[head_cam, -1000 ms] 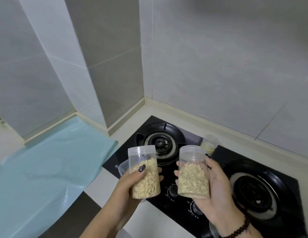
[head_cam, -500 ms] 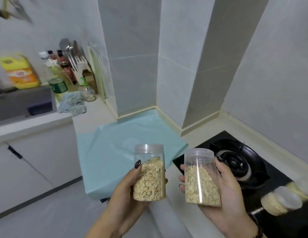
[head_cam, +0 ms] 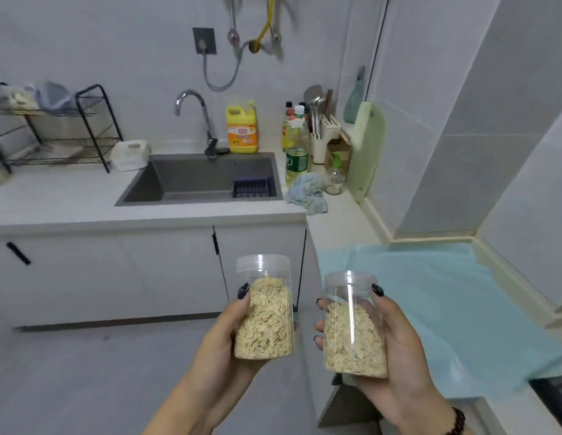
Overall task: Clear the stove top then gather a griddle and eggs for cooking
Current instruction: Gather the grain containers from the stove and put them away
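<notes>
Your left hand wraps a lidded jar of flakes, thumb up its left side, held upright in the air. Your right hand grips a second jar the same way, just beside the first. Both hang between the sink and the blue sheet on the table.

A dark grey rectangular sink sits in the white countertop, a curved chrome tap behind it. Far right of the tap stands a yellow plastic detergent bottle; a black wire dish rack stands far left — a crumpled pale blue cloth lies right of the sink.
</notes>
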